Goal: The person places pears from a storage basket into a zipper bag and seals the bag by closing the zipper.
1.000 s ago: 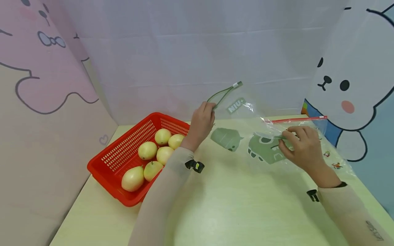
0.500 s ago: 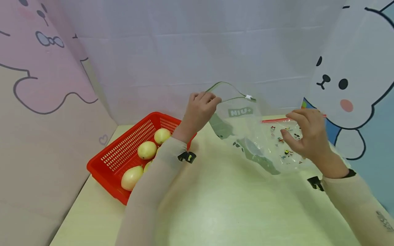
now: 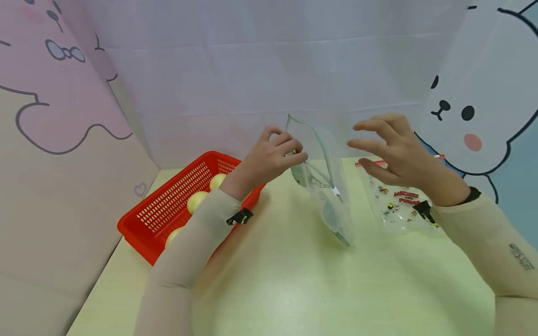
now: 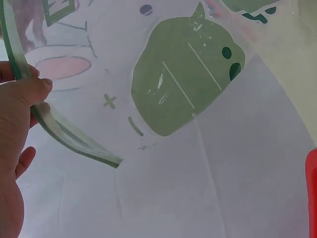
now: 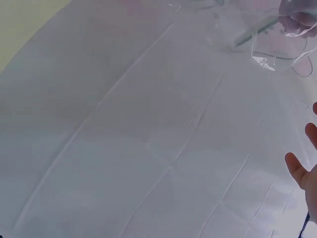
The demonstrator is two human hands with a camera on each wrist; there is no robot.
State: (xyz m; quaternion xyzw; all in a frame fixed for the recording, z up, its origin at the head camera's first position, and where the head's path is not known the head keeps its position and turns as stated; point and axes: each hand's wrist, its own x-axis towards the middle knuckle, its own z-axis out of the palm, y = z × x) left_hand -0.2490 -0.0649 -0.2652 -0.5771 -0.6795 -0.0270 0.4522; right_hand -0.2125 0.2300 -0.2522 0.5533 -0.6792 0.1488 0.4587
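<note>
My left hand (image 3: pixel 275 156) pinches the green zip edge of a clear zip bag (image 3: pixel 336 205) printed with green cartoon shapes. The bag hangs over the table with its mouth parted, a white slider on the far strip. Close up in the left wrist view, thumb and fingers grip the green strip (image 4: pixel 79 146), and a green printed figure (image 4: pixel 188 74) shows on the plastic. To the right of the bag, my right hand (image 3: pixel 395 149) is held in the air with fingers spread, holding nothing. Its fingertips (image 5: pixel 293 161) appear at the right edge of the right wrist view.
A red plastic basket (image 3: pixel 138 219) with several pale yellow round fruits (image 3: pixel 196 200) stands at the left, partly behind my left arm. On the table (image 3: pixel 273 280) at the right lies another clear bag (image 3: pixel 391 210) with a red zip. A white sheet (image 3: pixel 252 70) hangs behind.
My right hand has let go of the green-printed bag and risen. The left hand has kept its grip, and the bag has swung round and its mouth has parted.
</note>
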